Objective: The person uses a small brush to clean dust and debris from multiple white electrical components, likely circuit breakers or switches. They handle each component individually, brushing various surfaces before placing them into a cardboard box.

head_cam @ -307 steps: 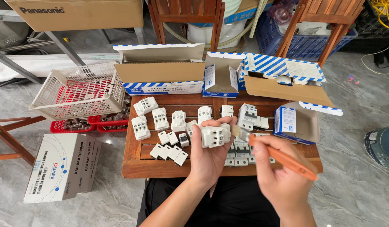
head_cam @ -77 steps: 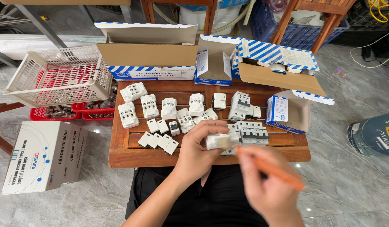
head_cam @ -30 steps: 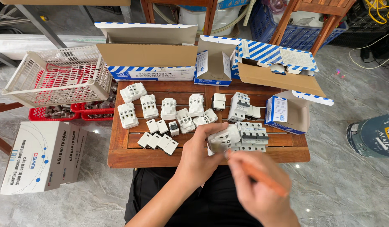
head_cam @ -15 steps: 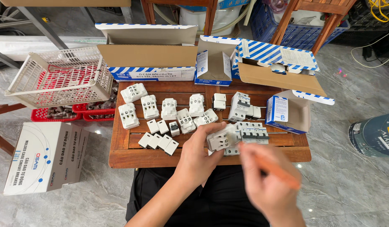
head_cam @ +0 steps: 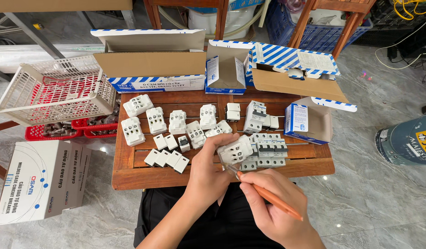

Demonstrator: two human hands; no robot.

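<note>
White socket module (head_cam: pixel 235 150) is sitting pinched in the left hand (head_cam: pixel 208 173); the right hand (head_cam: pixel 273 210) is gripping an orange screwdriver (head_cam: pixel 268 197), now touching its underside.

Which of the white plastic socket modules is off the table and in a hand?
The white plastic socket module gripped by the left hand; the rest lie on the wooden slatted table.
</note>
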